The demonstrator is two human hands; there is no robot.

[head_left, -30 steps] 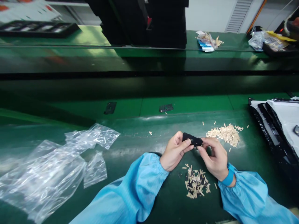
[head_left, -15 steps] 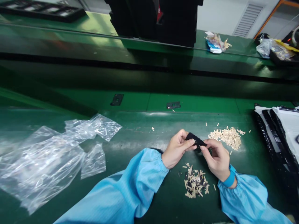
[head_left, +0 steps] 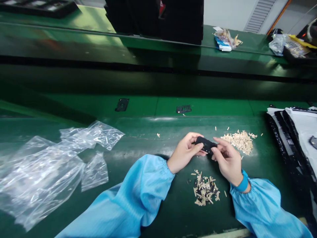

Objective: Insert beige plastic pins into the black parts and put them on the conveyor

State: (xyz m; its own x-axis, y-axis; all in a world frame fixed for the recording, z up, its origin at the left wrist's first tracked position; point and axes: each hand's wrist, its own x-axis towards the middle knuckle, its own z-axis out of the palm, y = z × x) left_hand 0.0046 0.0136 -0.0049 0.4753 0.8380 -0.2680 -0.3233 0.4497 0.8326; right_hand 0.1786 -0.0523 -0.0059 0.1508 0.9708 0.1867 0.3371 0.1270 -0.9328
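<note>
Between my two hands is a small flat black plastic part (head_left: 206, 144), its broad face tilted up towards me. My left hand (head_left: 187, 148) pinches its left end, thumb on top and fingers beneath. At the other end, the thumb and fingers of my right hand (head_left: 226, 157) close on the right edge. Below the hands lies a pile of small beige and black strips (head_left: 206, 190). A larger heap of small beige pieces (head_left: 239, 141) lies just beyond my right hand.
Crumpled clear plastic bags (head_left: 47, 168) spread over the left. Two flat black parts, one left (head_left: 122, 104) and one right (head_left: 184, 109), lie farther back. Stacked black trays with white sheets (head_left: 292, 145) stand at right. A tall black stack (head_left: 158, 21) is on the back ledge.
The black part has been turned so that more of its broad face shows. Both hands still hold it; the right fingers have shifted along its edge. The whole view has moved slightly.
</note>
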